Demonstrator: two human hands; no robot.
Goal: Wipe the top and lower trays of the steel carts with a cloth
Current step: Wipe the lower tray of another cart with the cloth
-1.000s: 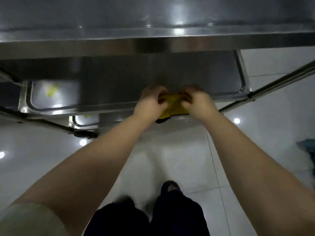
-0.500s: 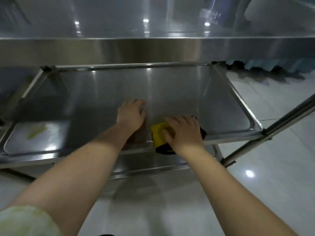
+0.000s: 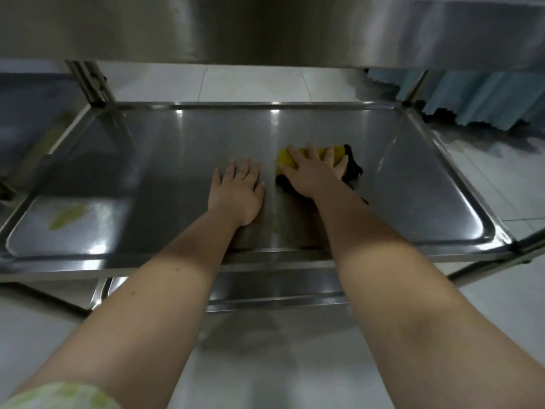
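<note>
Yellow cloth (image 3: 285, 158) sits mid-tray (image 3: 147, 172), pressed under my right hand (image 3: 314, 174), fingers flat and spread. My left hand (image 3: 238, 188) braces flat on the tray beside it. I judge I'm mid-wipe; next calls for sweeping toward the tray's rims.

hands (image 3: 236, 188) (image 3: 312, 174) farther into tray (image 3: 165, 160), cloth (image 3: 286, 158) pushed inward

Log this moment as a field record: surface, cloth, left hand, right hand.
surface: lower steel tray, under the top tray
cloth: yellow-and-black cloth, lying on the lower steel tray, right of centre
left hand: left hand flat on bare steel, fingers straight, beside the cloth, apart from it
right hand: right hand pressing the cloth down, fingers spread
</note>
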